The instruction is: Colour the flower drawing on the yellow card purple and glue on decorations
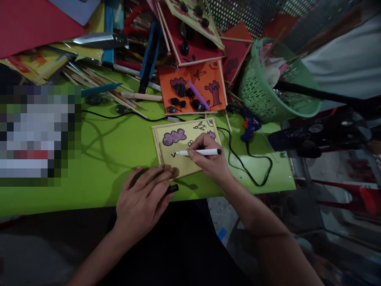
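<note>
My right hand is closed round a white marker with a black end. The marker's tip touches a yellow card framed with thin wooden sticks, beside a short black V-shaped line. On the card are a purple cloud, a bird outline and a flower outline partly behind my fingers. My left hand rests across the card's lower left corner, fingers stretched forward. A black marker cap sticks out between its thumb and forefinger.
Behind the card lies an orange picture with black stones and a purple marker. A green basket stands at right, near a blue glue gun and its black cord. A knife and sticks lie at back left.
</note>
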`<state>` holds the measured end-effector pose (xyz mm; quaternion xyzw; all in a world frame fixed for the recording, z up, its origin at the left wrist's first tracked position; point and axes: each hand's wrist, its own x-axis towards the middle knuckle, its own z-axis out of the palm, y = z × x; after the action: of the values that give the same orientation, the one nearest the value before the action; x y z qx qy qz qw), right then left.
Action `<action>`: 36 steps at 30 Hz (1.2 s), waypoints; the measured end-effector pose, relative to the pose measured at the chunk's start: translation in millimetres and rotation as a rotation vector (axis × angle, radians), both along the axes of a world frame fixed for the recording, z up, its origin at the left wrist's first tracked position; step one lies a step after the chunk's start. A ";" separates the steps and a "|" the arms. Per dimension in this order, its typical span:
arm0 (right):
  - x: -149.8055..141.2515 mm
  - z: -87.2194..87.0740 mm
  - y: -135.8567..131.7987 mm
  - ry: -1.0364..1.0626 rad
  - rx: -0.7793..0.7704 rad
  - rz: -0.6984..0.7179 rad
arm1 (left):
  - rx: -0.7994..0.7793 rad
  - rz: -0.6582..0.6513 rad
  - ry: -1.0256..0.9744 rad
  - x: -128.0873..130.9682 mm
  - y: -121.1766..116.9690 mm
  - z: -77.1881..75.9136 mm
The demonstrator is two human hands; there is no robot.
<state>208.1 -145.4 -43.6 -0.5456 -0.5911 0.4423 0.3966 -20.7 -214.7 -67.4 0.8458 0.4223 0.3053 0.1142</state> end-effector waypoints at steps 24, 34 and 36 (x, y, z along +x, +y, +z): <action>2.2 -2.2 -0.9 -0.020 -0.035 -0.020 | 0.005 -0.008 0.000 -1.1 -0.7 -3.5; 1.8 -3.1 1.1 -0.042 0.041 -0.072 | 0.005 -0.006 -0.015 -0.9 0.1 -4.3; 2.1 -2.9 0.9 -0.006 0.041 -0.069 | 0.006 -0.007 -0.012 -1.0 0.1 -4.4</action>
<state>210.3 -144.5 -46.5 -0.5588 -0.5819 0.4144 0.4212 -21.7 -214.5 -71.8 0.8458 0.4177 0.3113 0.1152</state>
